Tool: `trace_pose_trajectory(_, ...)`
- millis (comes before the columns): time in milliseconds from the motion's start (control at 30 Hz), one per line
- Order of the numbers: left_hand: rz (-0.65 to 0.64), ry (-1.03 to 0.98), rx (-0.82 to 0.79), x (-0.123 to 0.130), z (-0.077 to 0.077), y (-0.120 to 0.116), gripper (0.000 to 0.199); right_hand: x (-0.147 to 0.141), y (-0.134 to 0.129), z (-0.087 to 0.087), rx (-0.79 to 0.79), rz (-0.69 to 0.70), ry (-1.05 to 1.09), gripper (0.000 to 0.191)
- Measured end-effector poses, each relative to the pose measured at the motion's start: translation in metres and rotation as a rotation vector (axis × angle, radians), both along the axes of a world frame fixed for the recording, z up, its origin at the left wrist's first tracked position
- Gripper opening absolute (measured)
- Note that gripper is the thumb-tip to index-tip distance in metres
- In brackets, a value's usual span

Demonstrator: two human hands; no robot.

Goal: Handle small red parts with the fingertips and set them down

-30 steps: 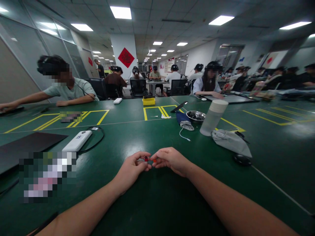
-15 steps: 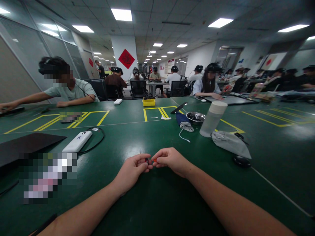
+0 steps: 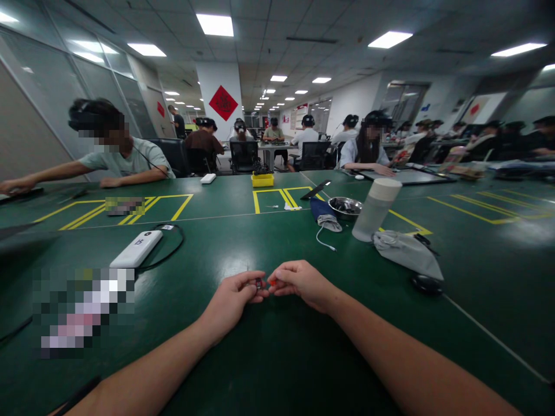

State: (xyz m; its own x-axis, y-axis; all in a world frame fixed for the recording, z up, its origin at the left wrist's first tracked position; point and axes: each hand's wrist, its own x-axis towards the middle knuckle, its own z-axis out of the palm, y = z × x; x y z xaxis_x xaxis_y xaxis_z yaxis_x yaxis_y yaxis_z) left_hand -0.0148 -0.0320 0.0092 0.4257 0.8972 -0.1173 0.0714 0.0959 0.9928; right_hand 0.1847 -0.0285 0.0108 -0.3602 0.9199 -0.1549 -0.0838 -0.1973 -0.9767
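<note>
Over the green table [image 3: 277,358], my two hands meet fingertip to fingertip. My left hand [image 3: 236,292] is closed in a pinch around a small dark piece [image 3: 259,284], mostly covered by the fingers. My right hand [image 3: 301,283] pinches a small orange-red piece [image 3: 273,282], of which only a bit shows. The two pieces sit close to each other; I cannot tell whether they touch. Both are too small for me to make out their kind.
Left of my hands lie a white power bank [image 3: 136,248] with a black cable and a blurred-out flat item [image 3: 87,312]. To the right stand a frosted bottle [image 3: 376,209], a metal bowl [image 3: 346,206], a grey pouch [image 3: 405,254] and a black mouse [image 3: 426,283]. Co-workers sit beyond.
The dark flat panel at the left has moved away toward the far left edge, mostly out of view. My hands stay in place, with only slight finger movement.
</note>
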Motion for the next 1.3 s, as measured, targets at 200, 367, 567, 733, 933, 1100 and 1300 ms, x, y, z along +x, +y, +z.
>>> trace_pose_trajectory(200,-0.006,0.066,0.083,0.0007,-0.0018,0.0010,0.033,0.0003,0.0003,-0.0019,-0.003,0.014,-0.025,0.027)
trace_pose_trajectory(367,-0.048,0.117,0.124,-0.0002,-0.0010,0.0005,0.034,0.0007,0.0008,-0.0036,0.019,0.013,-0.037,0.024)
trace_pose_trajectory(567,-0.070,0.162,0.151,0.0000,0.0010,-0.0009,0.035,0.0003,0.0015,-0.0038,0.017,0.009,-0.054,0.023)
trace_pose_trajectory(733,-0.084,0.194,0.181,-0.0003,-0.0017,-0.0007,0.037,-0.0005,0.0025,-0.0057,0.018,0.008,-0.069,0.025)
trace_pose_trajectory(933,-0.081,0.190,0.195,-0.0015,-0.0033,-0.0004,0.037,-0.0003,0.0021,-0.0063,0.022,0.010,-0.066,0.027)
trace_pose_trajectory(1100,-0.077,0.175,0.168,-0.0016,-0.0024,0.0001,0.037,0.0006,0.0022,-0.0064,0.028,0.017,-0.073,0.023)
trace_pose_trajectory(1300,-0.059,0.145,0.141,-0.0006,-0.0025,0.0002,0.037,-0.0005,0.0017,-0.0070,0.031,0.023,-0.066,0.020)
